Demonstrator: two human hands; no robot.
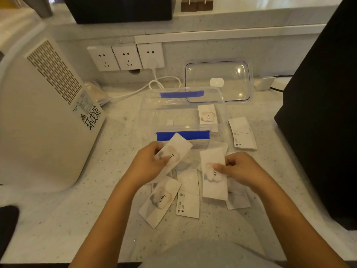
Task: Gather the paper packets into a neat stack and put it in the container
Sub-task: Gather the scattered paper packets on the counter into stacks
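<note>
Several white paper packets printed "love." lie scattered on the counter in front of a clear plastic container (222,113) with blue clips. My left hand (148,163) grips one packet (180,146), tilted up over the container's near clip. My right hand (241,169) pinches another packet (213,182) held upright above the pile. More packets lie below: one face up (160,204), one face down (188,204). One packet (207,115) sits inside the container at its right. Another packet (242,135) lies right of the container.
The container's clear lid (218,80) leans against the back wall. A white appliance (44,117) stands at left, a black box (324,105) at right. Wall sockets (126,56) and a white cable (154,84) sit behind the container.
</note>
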